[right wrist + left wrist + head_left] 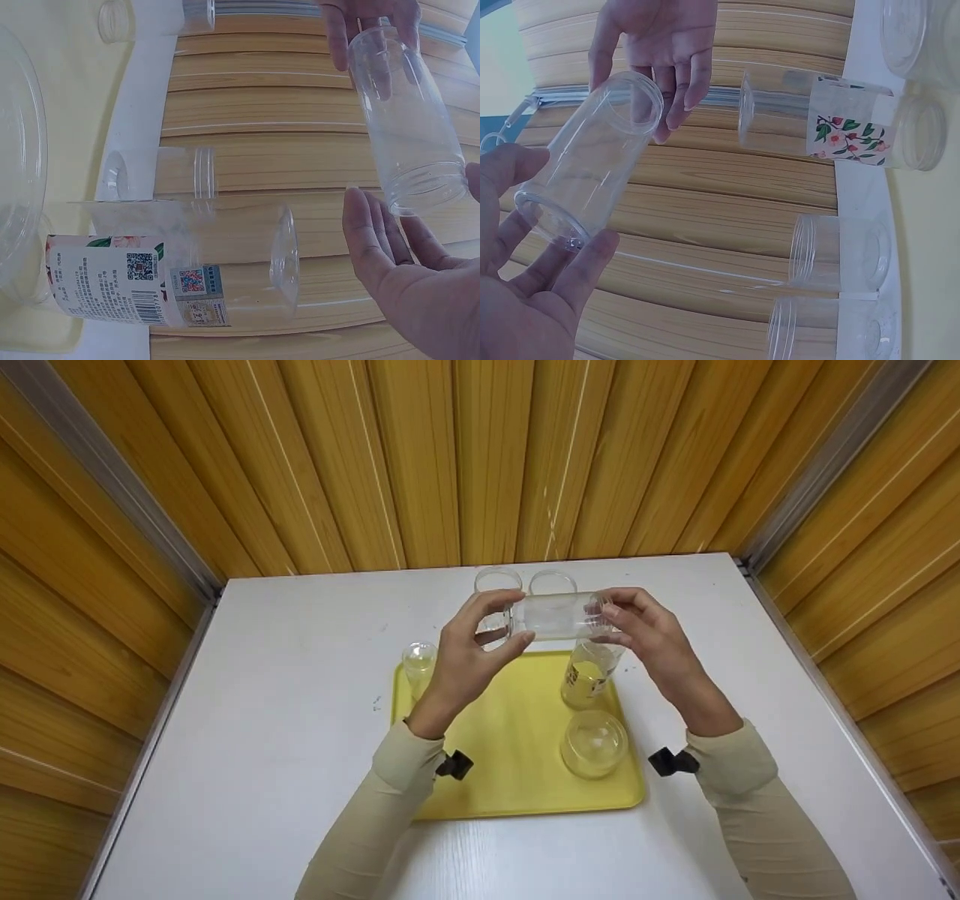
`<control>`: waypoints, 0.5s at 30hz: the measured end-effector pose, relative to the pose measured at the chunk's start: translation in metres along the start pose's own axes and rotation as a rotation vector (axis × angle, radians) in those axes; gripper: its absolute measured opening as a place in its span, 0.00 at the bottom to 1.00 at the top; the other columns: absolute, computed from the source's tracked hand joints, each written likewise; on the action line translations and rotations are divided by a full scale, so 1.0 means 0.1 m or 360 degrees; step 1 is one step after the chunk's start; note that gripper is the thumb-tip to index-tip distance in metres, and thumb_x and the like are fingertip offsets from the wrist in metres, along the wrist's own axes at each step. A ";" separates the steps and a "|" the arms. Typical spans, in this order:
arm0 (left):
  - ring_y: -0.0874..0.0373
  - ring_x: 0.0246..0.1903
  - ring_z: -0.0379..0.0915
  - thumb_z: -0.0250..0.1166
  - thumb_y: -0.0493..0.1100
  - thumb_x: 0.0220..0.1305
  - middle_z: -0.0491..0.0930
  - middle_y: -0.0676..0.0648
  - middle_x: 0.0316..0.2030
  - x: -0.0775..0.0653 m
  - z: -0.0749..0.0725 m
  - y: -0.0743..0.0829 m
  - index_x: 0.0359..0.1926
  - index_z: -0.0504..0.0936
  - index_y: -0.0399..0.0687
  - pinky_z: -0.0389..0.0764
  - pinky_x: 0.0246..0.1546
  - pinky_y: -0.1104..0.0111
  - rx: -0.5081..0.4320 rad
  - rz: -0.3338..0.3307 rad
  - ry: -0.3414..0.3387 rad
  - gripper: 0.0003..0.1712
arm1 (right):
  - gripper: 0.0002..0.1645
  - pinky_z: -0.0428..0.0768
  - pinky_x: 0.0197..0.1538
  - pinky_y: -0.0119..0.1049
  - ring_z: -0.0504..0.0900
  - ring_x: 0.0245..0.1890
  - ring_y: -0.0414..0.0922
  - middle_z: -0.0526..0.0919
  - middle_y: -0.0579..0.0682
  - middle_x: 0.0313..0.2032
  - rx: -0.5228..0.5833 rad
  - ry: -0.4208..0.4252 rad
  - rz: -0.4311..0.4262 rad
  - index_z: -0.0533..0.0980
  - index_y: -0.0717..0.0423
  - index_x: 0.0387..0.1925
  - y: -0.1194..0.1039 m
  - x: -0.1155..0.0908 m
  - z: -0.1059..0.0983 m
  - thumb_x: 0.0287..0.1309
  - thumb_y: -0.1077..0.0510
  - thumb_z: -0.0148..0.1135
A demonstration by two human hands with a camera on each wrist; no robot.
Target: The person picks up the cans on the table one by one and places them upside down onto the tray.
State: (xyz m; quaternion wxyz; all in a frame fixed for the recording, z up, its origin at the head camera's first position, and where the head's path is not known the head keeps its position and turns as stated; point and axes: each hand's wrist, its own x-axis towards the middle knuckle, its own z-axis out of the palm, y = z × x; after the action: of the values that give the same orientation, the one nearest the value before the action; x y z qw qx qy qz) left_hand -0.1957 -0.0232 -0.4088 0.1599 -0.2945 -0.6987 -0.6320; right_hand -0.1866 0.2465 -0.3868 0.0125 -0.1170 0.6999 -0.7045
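Note:
A clear plastic jar (559, 615) lies sideways in the air between both hands, above the far edge of the yellow tray (510, 735). My left hand (474, 649) grips its base end, thumb below and fingers above in the head view. At the threaded mouth, my right hand (651, 641) holds the other end between thumb and fingers. In the right wrist view the jar (409, 120) shows its screw threads beside the right hand (412, 277). Just under the right hand, a jar with a flowered label (847, 135) stands on the tray.
A wide round clear jar (594, 744) stands at the tray's right side. On the tray's left edge is a slim clear container (418, 660). Two clear jars (498, 579) sit behind on the white table (285, 697), near the wood-look wall (420, 465).

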 end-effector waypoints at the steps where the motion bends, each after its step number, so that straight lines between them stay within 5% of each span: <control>1: 0.52 0.61 0.78 0.76 0.37 0.67 0.80 0.45 0.61 -0.01 0.00 0.00 0.65 0.81 0.40 0.86 0.52 0.59 0.0001 -0.0002 0.0004 0.27 | 0.23 0.83 0.57 0.44 0.80 0.60 0.54 0.77 0.61 0.60 0.0001 0.0004 -0.0006 0.70 0.66 0.66 0.00 0.00 0.00 0.79 0.57 0.56; 15: 0.52 0.60 0.79 0.75 0.36 0.66 0.80 0.45 0.60 -0.09 -0.12 0.05 0.64 0.81 0.39 0.85 0.53 0.61 0.0011 -0.0014 0.0071 0.26 | 0.23 0.85 0.54 0.40 0.82 0.56 0.54 0.80 0.61 0.58 -0.0070 0.0218 -0.0094 0.72 0.68 0.65 0.07 -0.03 -0.21 0.79 0.56 0.57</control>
State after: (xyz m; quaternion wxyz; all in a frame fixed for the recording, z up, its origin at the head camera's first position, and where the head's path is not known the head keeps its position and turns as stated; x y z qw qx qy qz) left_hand -0.1877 -0.0369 -0.4088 0.1736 -0.2769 -0.6984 -0.6368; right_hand -0.1886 0.2678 -0.3937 -0.0586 -0.0893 0.7106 -0.6954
